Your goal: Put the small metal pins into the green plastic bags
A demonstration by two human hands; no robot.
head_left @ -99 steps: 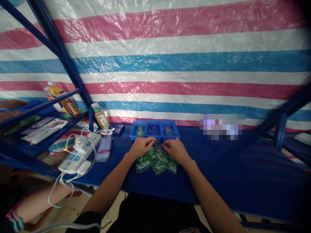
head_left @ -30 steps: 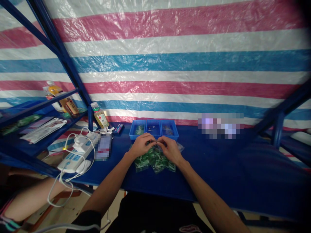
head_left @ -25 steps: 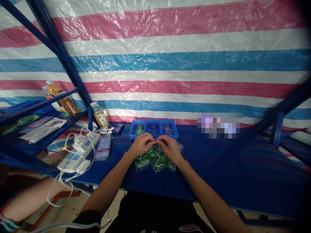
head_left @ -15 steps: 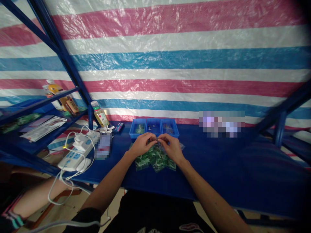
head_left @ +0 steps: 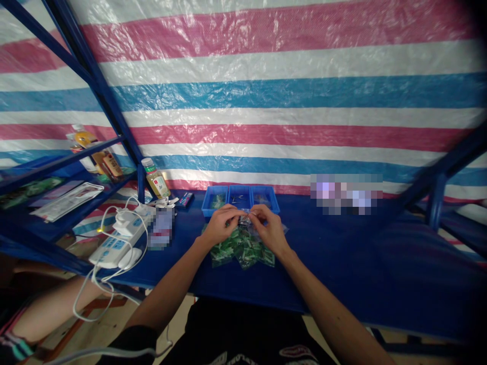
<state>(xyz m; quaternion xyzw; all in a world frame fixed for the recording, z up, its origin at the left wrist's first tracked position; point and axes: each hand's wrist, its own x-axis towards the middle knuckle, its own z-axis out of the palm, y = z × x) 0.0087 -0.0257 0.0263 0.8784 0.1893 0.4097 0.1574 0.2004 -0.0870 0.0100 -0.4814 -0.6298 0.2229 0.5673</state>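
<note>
My left hand (head_left: 221,225) and my right hand (head_left: 267,228) meet above a pile of small clear bags with green contents (head_left: 243,248). Both are closed in a pinch on a small clear plastic bag (head_left: 244,220), whose shiny film shows between the fingertips. Small dark bits seem to lie inside it, too tiny to name. Just beyond the fingers stands a blue three-compartment tray (head_left: 206,208). Its left section has greenish packets, the middle a few thin metal pieces, the right small brownish items.
Left on the blue table (head_left: 327,263) are a white power strip (head_left: 120,238) with tangled cables, a bottle (head_left: 157,180) and a small dark blue box (head_left: 186,199). A blue metal frame (head_left: 106,109) rises at the left. Another person's arm (head_left: 53,309) shows at lower left.
My fingertips have shifted slightly, the left fingers now stretched more along the bag's top edge. More of the shiny film shows between my hands.
</note>
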